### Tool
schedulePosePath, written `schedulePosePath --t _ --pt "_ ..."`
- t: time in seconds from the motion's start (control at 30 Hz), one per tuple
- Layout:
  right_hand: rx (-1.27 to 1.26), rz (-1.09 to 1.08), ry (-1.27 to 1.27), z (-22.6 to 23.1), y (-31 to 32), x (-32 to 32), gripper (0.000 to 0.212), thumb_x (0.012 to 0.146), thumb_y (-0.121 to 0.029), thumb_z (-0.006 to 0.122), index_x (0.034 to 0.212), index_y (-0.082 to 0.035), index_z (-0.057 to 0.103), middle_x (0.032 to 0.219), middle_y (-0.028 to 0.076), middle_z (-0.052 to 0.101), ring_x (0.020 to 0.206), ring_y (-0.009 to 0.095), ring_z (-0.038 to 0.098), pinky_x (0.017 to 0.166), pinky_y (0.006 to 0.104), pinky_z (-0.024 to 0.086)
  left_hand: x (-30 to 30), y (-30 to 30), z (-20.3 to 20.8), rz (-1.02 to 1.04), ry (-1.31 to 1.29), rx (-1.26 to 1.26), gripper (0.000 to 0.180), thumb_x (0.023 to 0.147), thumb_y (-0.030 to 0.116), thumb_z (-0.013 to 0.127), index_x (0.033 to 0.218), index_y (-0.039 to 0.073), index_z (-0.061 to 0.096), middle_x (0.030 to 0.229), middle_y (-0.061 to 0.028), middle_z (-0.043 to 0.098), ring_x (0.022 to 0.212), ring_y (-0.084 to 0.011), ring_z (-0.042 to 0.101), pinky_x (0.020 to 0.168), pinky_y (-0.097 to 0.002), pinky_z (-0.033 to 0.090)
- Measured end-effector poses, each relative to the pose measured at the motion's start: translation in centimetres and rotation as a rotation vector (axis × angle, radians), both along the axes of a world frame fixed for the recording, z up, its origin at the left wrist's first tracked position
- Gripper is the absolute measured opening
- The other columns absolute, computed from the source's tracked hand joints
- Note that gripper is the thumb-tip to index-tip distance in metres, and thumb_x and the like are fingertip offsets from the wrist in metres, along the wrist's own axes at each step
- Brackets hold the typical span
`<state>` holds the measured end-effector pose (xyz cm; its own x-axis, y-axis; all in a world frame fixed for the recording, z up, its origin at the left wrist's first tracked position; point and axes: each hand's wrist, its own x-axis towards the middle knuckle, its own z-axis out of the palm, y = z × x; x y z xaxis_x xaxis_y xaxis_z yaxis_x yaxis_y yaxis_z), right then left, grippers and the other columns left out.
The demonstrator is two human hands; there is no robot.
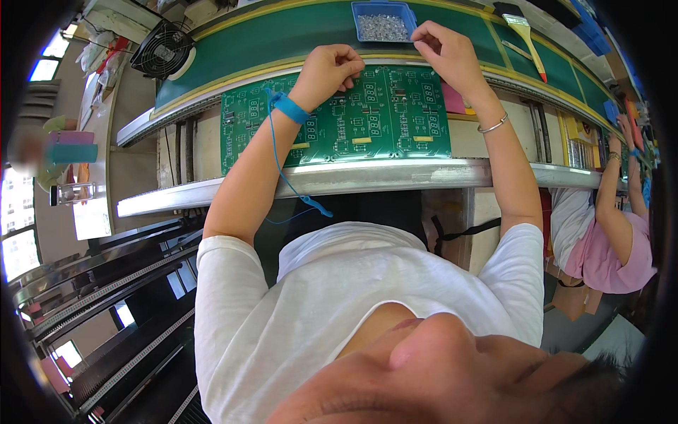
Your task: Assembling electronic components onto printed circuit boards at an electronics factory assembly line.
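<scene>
A green circuit board panel (339, 127) with several digit displays lies across the metal rails in front of me. My left hand (328, 74), with a blue wrist strap (289, 108) and cord, is over the panel's far edge. Its fingers are closed in a pinch; what they hold, if anything, is too small to make out. My right hand (446, 58) is at the right edge of a blue tray (364, 8) full of small clear parts (383, 28). Thumb and forefinger there are pinched together, and anything between them cannot be seen. A bangle (493, 124) circles my right wrist.
A black fan (162, 51) stands at the far left. On the green bench strip (282, 39) at the right lies a brush (524, 35). The near metal rail (395, 175) runs before my body. A co-worker in pink (614, 247) works at the right.
</scene>
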<state>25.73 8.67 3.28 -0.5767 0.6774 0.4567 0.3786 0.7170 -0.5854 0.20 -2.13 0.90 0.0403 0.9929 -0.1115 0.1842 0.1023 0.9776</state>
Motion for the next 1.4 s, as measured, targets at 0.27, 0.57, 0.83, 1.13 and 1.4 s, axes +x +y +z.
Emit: schedulePosePath --t 0.27,0.57,0.83,1.13,1.4 --pt "0.144 -0.001 -0.104 -0.3 0.0 0.0 0.007 0.094 -0.014 0.065 0.099 -0.01 0.064 0.087 0.006 0.072 0.077 0.026 0.069 0.07 0.0372 0.054 0.6 -0.5 -0.3 0.018 0.856 0.376 0.022 0.089 0.025 0.073 0.089 0.003 0.073 0.092 -0.0159 0.069 0.089 -0.0383 0.066 0.076 -0.0487 0.053" --pt "0.136 0.018 -0.134 -0.6 0.4 0.3 0.011 0.1 -0.015 0.062 0.109 -0.009 0.065 0.091 0.008 0.075 0.083 0.024 0.072 0.075 0.0344 0.055 0.6 -0.4 -0.4 0.012 0.892 0.416 0.021 0.088 0.024 0.073 0.088 0.003 0.072 0.092 -0.0154 0.069 0.087 -0.0377 0.066 0.075 -0.0479 0.052" --pt "0.135 0.032 -0.125 -0.9 0.8 0.5 0.015 0.103 -0.021 0.058 0.113 -0.012 0.066 0.095 0.006 0.077 0.085 0.026 0.073 0.075 0.0373 0.056 0.6 -0.5 -0.6 -0.003 0.879 0.446 0.02 0.088 0.021 0.074 0.086 0.002 0.069 0.088 -0.0146 0.066 0.081 -0.0353 0.064 0.07 -0.0456 0.05" --pt "0.072 0.065 -0.12 0.9 0.0 0.9 0.014 0.103 -0.014 0.058 0.115 -0.009 0.061 0.096 0.007 0.076 0.082 0.022 0.072 0.074 0.0325 0.056 0.9 -0.8 0.1 -0.086 0.934 0.515 0.015 0.088 0.016 0.074 0.09 0.003 0.067 0.088 -0.013 0.064 0.078 -0.0344 0.064 0.069 -0.0445 0.05" --pt "0.062 0.106 -0.13 0.9 0.5 1.3 0.009 0.096 -0.01 0.067 0.103 -0.004 0.068 0.093 0.008 0.073 0.081 0.019 0.068 0.076 0.0301 0.054 3.4 2.2 2.8 0.159 1.011 0.817 0.015 0.086 0.017 0.075 0.095 0.007 0.068 0.101 -0.0098 0.063 0.094 -0.0322 0.065 0.077 -0.0433 0.052"
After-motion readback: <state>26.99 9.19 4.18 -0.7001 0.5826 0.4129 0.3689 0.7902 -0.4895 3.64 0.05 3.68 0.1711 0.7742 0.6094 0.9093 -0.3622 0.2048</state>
